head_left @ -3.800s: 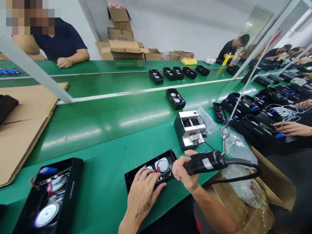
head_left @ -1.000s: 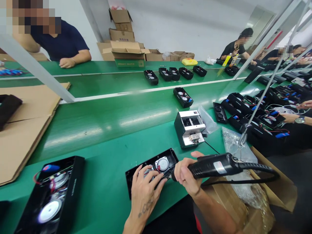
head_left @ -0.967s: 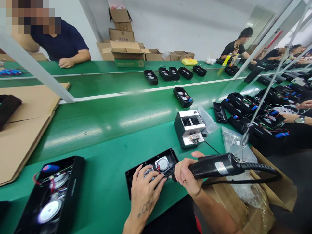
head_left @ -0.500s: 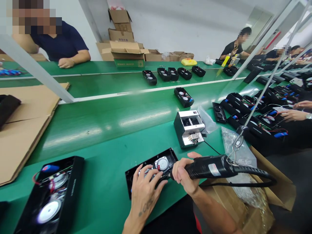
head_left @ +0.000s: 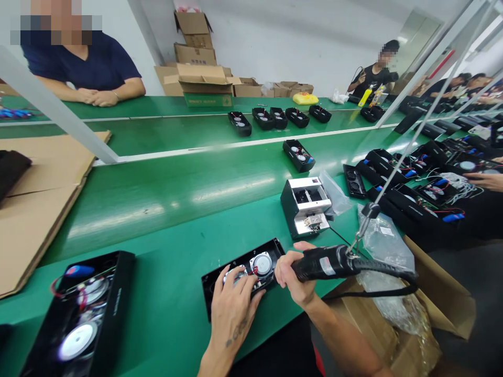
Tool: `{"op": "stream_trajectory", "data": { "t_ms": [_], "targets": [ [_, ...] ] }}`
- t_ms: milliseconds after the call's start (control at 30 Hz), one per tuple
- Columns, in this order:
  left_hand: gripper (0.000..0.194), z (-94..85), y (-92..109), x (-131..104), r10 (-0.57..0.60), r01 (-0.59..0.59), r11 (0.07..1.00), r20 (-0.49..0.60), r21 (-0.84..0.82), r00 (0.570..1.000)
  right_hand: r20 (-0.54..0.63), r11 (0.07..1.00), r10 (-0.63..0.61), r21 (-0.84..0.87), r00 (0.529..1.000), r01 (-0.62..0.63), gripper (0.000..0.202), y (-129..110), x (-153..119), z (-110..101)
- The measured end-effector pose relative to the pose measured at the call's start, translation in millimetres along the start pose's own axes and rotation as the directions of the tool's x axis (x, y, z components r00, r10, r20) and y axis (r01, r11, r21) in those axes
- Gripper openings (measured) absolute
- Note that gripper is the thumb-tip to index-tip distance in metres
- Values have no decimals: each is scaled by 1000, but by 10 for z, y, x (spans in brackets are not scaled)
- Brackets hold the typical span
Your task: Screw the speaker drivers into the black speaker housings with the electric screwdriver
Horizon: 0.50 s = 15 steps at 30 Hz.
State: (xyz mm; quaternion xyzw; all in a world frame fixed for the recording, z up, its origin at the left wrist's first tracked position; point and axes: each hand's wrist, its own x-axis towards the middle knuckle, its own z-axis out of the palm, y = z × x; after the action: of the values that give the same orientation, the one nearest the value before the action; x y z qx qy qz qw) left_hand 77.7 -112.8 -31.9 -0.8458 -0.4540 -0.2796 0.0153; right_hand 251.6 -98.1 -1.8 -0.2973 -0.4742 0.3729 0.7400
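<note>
Front and center on the green bench top (head_left: 168, 293): black case (head_left: 244, 261), long, shallow, open side up, lying slanted with the right end farther off. Inside, round silver speaker (head_left: 262, 264) with pale face, red wires (head_left: 255, 270) beside it; second speaker (head_left: 236, 273) partly under fingers. Small light dots along the far rim.

Left hand (head_left: 234, 306) laid over the near side of the case, fingers spread and bent, fingertips inside; can't tell if they pinch anything. Right hand (head_left: 294, 275) clamped around black corded tool (head_left: 320, 263), pale label on its body, hung from metal hook (head_left: 358, 234). Tool tip hidden, so contact with case can't be told.

Edges: near bench edge runs just below the case, wearer's lap under that. Tool's rear end and cord stick out right, above cardboard carton (head_left: 444, 309). Silver-and-black machine (head_left: 306, 207) stands past the case's right end, apart from it. On the left, green surface stretches over to another open case (head_left: 120, 309).
</note>
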Motion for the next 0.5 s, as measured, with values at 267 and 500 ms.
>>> {"op": "stream_trajectory", "data": {
  "t_ms": [267, 500],
  "targets": [
    [11, 2, -16, -7, 6, -6, 1000, -3, -2, 1000, 37, 998, -10, -58, 999, 12, 37, -16, -21, -37],
    [20, -39, -32, 24, 75, -77, 996, -53, -38, 996, 28, 999, 11, 30, 1000, -12, 35, -227, 38, 43]
  ]
}}
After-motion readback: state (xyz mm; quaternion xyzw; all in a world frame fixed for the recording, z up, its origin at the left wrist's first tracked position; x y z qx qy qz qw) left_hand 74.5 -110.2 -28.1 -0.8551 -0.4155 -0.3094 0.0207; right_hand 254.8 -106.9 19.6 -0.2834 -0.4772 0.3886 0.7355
